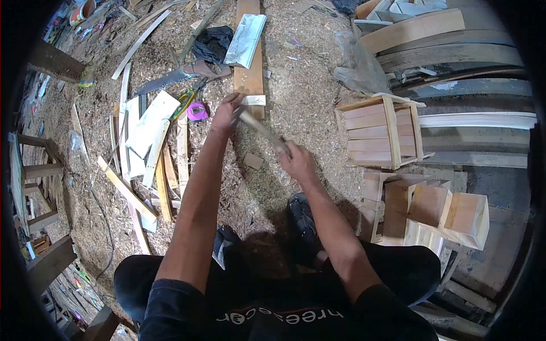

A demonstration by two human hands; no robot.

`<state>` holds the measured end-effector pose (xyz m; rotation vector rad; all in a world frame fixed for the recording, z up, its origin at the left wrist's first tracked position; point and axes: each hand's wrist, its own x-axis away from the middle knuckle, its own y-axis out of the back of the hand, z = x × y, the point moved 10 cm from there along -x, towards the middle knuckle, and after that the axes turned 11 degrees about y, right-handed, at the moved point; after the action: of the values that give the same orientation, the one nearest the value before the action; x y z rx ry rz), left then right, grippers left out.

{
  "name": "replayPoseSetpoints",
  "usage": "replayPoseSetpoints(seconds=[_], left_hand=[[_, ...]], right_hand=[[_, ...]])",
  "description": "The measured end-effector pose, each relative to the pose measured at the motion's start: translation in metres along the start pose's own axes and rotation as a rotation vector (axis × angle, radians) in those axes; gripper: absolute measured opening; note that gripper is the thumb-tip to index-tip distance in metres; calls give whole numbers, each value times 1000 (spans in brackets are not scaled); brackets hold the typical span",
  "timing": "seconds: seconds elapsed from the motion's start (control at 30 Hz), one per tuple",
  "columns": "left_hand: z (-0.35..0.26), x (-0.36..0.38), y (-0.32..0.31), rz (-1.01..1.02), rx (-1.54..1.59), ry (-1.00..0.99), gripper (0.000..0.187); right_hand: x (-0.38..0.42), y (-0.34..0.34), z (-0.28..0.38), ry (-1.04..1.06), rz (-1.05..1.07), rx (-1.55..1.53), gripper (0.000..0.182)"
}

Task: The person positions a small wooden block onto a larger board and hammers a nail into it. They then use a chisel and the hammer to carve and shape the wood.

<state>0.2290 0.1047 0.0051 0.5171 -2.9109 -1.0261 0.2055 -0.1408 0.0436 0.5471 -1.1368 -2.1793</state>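
Head view: both hands (227,113) on stick (263,131)

Black short-sleeved T-shirt with white lettering across the chest, bare forearms running from the sleeves up to the fingers, left hand (226,115) and right hand (297,161) ungloved, dark trousers, dark shoes below the wrists

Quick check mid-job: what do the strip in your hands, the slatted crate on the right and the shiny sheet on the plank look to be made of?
Strip, held by the left hand and right hand: probably thin bare wood, pale, blurred. Slatted crate: unfinished light wood, with visible grain and no paint. Shiny sheet on the plank: silvery and reflective, likely foil or metallised plastic; cannot tell which.
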Motion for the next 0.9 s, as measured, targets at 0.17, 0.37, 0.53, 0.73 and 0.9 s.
replayPoseSetpoints(seconds=[0.17, 0.37, 0.53, 0.73, 0.9], left_hand=[[3, -1, 4, -33, -69, 54, 41], [4, -3, 5, 2, -39, 47, 41], [3, -2, 7, 41, -65, 64, 45], [-8, 1, -7, -21, -323, -240, 38], [1, -3, 8, 14, -97, 40, 41]], right_hand=[[11, 23, -43, -211, -159, -158, 31], [-4, 11, -19, -86, 36, 67, 31], [-4, 4, -15, 6, 67, 51, 33], [-2, 28, -39, -74, -1, 48, 29], [-3, 16, -30, -104, 73, 97, 30]])
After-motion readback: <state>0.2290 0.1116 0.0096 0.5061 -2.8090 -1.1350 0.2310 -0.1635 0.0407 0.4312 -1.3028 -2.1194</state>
